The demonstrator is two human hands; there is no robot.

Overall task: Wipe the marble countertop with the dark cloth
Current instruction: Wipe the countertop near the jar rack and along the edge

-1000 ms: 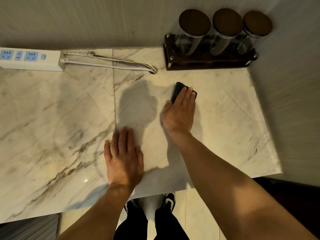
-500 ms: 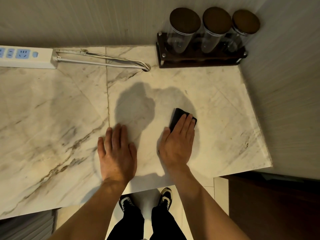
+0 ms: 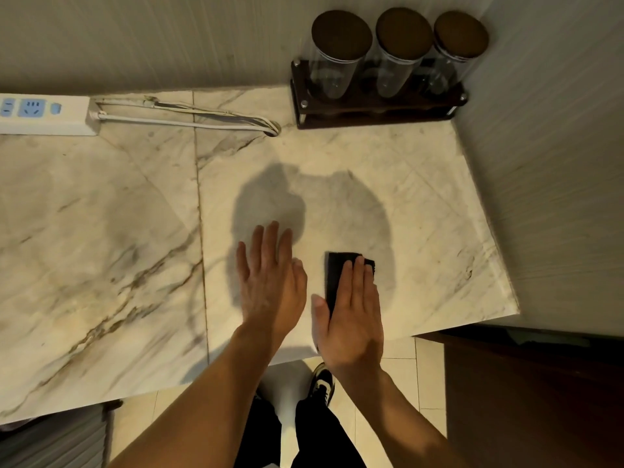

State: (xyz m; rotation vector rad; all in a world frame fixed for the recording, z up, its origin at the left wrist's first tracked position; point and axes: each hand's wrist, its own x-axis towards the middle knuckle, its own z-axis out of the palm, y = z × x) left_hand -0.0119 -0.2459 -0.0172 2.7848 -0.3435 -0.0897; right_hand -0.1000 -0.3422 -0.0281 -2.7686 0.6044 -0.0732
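The marble countertop [image 3: 101,231] fills most of the view, pale with brown veins. A small dark cloth [image 3: 334,275] lies flat on it near the front edge, right of centre. My right hand [image 3: 351,315] presses flat on the cloth's near half, fingers together, so only the far and left parts of the cloth show. My left hand [image 3: 270,282] rests flat on the bare marble just left of it, fingers slightly spread, holding nothing.
A white power strip [image 3: 44,114] and its looped cable [image 3: 202,118] lie along the back wall at left. A dark wooden rack [image 3: 374,108] with three lidded glass jars stands in the back right corner. A wall bounds the counter on the right.
My right hand has drawn the cloth from near the jar rack back toward the front edge. My left hand stayed flat on the marble beside it.
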